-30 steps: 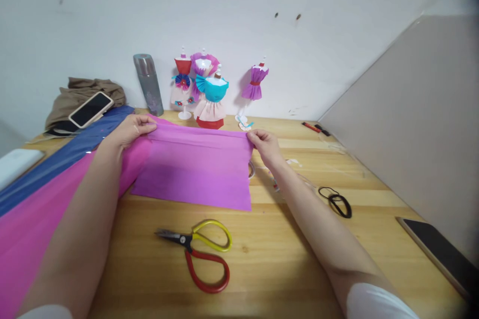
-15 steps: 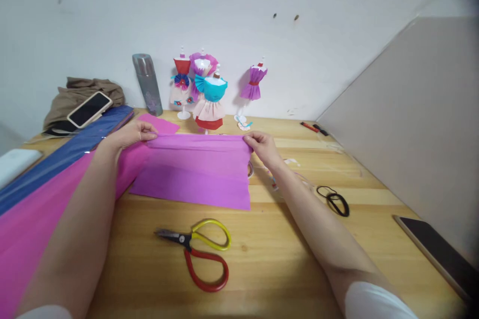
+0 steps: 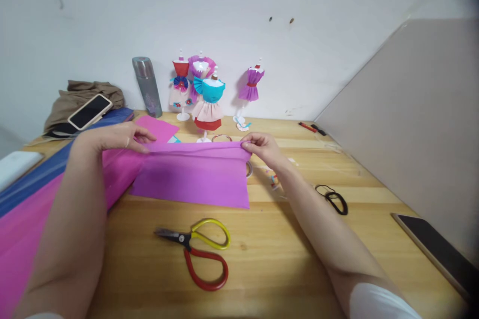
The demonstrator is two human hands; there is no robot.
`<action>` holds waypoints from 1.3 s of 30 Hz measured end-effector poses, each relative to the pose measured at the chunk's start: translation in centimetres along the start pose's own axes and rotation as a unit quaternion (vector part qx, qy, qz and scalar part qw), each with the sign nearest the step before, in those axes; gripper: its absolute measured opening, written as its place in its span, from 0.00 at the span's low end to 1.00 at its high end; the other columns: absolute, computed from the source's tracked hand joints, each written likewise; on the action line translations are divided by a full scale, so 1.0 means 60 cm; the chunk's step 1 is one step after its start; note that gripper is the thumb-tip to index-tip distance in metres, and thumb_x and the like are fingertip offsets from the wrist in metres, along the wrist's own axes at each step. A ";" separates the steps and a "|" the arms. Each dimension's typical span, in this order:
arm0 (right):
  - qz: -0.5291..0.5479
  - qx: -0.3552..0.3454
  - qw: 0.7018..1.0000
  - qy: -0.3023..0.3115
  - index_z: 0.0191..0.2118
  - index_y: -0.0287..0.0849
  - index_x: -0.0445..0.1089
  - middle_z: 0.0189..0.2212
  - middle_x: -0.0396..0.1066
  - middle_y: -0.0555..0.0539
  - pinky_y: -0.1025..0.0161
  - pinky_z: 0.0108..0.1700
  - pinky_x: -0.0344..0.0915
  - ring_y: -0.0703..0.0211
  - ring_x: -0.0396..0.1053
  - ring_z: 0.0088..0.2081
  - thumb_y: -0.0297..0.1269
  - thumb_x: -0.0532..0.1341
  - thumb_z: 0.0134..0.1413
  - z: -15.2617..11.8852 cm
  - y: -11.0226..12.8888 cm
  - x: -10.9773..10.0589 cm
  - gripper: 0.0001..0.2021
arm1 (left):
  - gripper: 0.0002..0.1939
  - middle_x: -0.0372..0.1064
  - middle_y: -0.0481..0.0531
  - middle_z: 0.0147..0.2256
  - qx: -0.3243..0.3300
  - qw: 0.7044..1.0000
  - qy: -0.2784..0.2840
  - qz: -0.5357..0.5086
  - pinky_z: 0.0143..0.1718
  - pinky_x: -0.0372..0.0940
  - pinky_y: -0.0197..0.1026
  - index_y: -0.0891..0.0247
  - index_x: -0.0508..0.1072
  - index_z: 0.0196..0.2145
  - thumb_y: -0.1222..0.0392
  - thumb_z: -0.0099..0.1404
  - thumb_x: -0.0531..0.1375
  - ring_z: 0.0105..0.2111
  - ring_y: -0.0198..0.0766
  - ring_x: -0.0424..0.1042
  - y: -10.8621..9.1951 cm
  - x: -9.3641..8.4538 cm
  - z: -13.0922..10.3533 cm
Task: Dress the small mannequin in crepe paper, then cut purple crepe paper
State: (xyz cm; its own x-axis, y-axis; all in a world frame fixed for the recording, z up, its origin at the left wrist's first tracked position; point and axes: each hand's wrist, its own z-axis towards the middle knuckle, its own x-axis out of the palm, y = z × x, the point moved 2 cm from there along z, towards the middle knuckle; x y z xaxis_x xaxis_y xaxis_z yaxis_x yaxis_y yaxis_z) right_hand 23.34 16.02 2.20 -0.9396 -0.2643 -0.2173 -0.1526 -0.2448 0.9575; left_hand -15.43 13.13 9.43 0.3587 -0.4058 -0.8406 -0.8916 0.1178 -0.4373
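Note:
A sheet of purple crepe paper [image 3: 194,179] lies on the wooden table, its far edge folded over in a narrow band. At the right end of this fold, my right hand [image 3: 262,149] pinches the paper between thumb and fingers. My left hand [image 3: 121,138] is at the left end, thumb and fingers apart, with the thumb touching the fold. The paper runs on to the left as a longer magenta length [image 3: 33,239], partly hidden under my left forearm. Nearer to me, scissors [image 3: 187,240] with one yellow and one red handle lie slightly open.
Small dress forms in paper dresses [image 3: 213,92] stand along the wall beside a grey flask [image 3: 147,87]. A phone [image 3: 90,111] rests on brown cloth [image 3: 60,104] at left. Black hair ties [image 3: 339,202] and another phone [image 3: 430,249] lie right. A pink paper piece [image 3: 157,128] lies behind.
My left hand has loosened its pinch and shifted left, its fingers now apart. The folded edge has come down nearer the table. My right hand keeps its pinch.

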 end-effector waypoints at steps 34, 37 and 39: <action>0.036 0.011 0.999 0.032 0.18 0.43 0.56 0.17 0.48 0.56 0.65 0.25 0.45 0.69 0.46 0.21 0.63 0.66 0.42 -0.017 0.045 0.012 0.29 | 0.11 0.70 0.52 0.29 0.158 0.962 -0.105 0.194 0.32 0.57 0.38 0.64 0.71 0.30 0.57 0.64 0.52 0.29 0.38 0.66 -0.143 0.042 0.017; 0.048 0.017 0.998 0.030 0.20 0.43 0.58 0.17 0.53 0.55 0.65 0.25 0.50 0.67 0.51 0.21 0.63 0.65 0.44 -0.016 0.039 0.007 0.27 | 0.11 0.68 0.50 0.26 0.150 0.965 -0.108 0.184 0.32 0.56 0.37 0.63 0.72 0.30 0.56 0.64 0.53 0.28 0.37 0.65 -0.139 0.034 0.012; 0.043 0.008 0.997 0.065 0.24 0.43 0.63 0.21 0.60 0.53 0.65 0.28 0.56 0.65 0.58 0.25 0.59 0.67 0.44 -0.017 0.039 0.005 0.24 | 0.11 0.67 0.50 0.26 0.152 0.966 -0.108 0.178 0.33 0.56 0.37 0.64 0.72 0.30 0.56 0.63 0.53 0.28 0.36 0.65 -0.139 0.032 0.010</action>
State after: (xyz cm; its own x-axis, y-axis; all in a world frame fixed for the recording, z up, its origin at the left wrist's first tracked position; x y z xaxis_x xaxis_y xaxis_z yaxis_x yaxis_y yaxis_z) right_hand 23.04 14.41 4.17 -0.9021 -0.4023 -0.1562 -0.0790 -0.2021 0.9762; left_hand -7.17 11.91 11.29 0.1225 -0.0955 -0.9879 -0.8586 0.4890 -0.1537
